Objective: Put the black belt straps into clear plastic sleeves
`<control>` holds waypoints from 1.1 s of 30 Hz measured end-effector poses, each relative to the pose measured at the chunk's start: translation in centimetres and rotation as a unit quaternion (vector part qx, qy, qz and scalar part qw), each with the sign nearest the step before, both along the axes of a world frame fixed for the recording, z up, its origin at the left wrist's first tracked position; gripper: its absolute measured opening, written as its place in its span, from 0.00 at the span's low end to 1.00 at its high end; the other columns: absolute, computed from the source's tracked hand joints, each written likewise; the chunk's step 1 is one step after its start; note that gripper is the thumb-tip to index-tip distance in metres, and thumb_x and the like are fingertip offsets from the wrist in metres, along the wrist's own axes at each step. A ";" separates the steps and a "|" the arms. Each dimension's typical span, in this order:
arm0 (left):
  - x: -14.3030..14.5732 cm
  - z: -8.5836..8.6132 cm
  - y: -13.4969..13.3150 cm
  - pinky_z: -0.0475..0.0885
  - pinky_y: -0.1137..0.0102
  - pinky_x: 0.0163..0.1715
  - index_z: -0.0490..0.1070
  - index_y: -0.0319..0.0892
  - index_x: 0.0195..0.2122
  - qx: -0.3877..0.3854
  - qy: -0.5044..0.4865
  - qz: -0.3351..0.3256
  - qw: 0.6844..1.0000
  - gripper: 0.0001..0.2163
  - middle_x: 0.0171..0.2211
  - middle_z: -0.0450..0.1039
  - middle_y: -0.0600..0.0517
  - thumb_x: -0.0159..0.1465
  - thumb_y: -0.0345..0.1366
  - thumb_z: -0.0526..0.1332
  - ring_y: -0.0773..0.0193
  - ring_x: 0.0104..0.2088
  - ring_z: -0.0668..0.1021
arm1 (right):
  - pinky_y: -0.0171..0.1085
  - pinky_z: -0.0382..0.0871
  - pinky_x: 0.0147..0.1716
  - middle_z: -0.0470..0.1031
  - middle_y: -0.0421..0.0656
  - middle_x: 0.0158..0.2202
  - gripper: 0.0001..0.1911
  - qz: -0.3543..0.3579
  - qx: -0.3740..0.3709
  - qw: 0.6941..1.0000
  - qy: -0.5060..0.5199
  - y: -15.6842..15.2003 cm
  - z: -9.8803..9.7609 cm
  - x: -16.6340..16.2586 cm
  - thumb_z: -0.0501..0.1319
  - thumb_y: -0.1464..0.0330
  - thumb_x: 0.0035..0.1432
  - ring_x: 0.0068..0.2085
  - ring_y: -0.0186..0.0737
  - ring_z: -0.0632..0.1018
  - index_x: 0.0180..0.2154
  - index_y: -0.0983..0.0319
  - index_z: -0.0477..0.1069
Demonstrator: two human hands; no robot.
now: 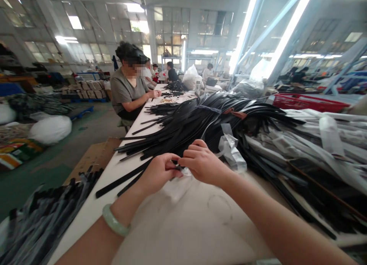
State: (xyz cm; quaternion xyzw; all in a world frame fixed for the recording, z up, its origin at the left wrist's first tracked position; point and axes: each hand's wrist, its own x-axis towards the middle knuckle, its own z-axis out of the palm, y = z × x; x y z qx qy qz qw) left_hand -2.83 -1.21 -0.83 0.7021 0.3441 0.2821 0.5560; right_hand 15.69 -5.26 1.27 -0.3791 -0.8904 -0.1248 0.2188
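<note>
Pinching a dark strip (179,168) at frame centre, left hand (159,172) and right hand (203,162) have fingers clamped; strip probably light, bendy, best gripped near its end.

At the centre of the frame, the left hand (160,171) and right hand (200,162) meet over clear plastic (176,188), pinching a small dark piece (179,167), possibly a strip end. Beyond, bundled black strips (183,125) spread across the pale worktop (86,219). A red crate (309,102) sits right; a seated person (123,92), upper left.
</note>
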 end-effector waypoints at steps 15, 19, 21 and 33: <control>0.5 1.2 -1.6 0.73 0.68 0.22 0.53 0.39 0.60 -0.182 -0.038 -0.054 0.981 0.38 0.28 0.78 0.45 0.51 0.36 0.70 0.52 0.28 0.81 | 0.26 0.39 0.11 0.56 0.30 0.15 0.24 -0.004 -0.514 0.525 0.678 2.9 -1.9 1.6 0.70 0.55 0.43 0.14 0.21 0.51 0.23 0.62 0.58; 0.6 0.9 -1.4 0.76 0.64 0.29 0.54 0.40 0.60 -0.181 -0.094 -0.006 0.979 0.37 0.28 0.78 0.47 0.51 0.35 0.70 0.55 0.28 0.81 | 0.25 0.39 0.10 0.58 0.29 0.12 0.21 0.003 -0.458 0.556 0.693 1.9 -2.1 -0.2 0.71 0.60 0.41 0.12 0.22 0.53 0.25 0.61 0.60; 0.6 0.7 -1.3 0.76 0.63 0.31 0.55 0.40 0.60 -0.178 -0.120 0.018 0.976 0.37 0.28 0.78 0.47 0.51 0.34 0.71 0.55 0.28 0.81 | 0.25 0.41 0.10 0.58 0.29 0.12 0.20 0.023 -0.442 0.581 0.683 1.3 -2.1 -1.5 0.70 0.59 0.43 0.12 0.23 0.54 0.27 0.62 0.63; -2.9 3.9 2.7 0.76 0.80 0.25 0.70 0.37 0.45 -0.162 -0.354 0.217 0.895 0.15 0.26 0.75 0.51 0.58 0.17 0.57 0.69 0.24 0.79 | 0.38 0.66 0.48 0.74 0.46 0.47 0.22 0.117 -0.433 0.860 0.243 -1.1 -0.2 -0.5 0.62 0.57 0.57 0.48 0.43 0.74 0.50 0.61 0.69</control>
